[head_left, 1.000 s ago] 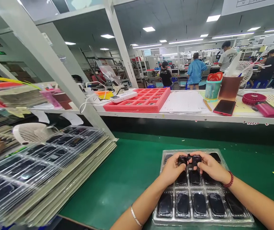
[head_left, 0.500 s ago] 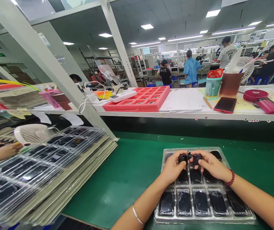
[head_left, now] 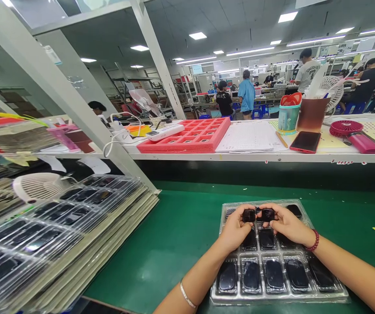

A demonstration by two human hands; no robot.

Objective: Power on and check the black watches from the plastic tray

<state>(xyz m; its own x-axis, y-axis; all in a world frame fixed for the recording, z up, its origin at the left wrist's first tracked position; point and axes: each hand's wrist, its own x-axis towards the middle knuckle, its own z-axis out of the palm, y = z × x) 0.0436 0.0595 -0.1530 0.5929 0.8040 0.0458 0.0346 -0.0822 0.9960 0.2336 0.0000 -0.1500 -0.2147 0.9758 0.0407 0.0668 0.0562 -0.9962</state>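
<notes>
Hands [head_left: 234,228] hold two small black devices [head_left: 267,214] over a clear compartmented tray [head_left: 280,300] on a green surface [head_left: 174,253]

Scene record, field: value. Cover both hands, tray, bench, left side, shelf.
left hand: holding a small black device
right hand: holding another black device
clear tray: below hands; five dark pieces in nearest row
bench: green
left side: layered stack, white fan
shelf: red compartment tray, phone, pink fan
</notes>
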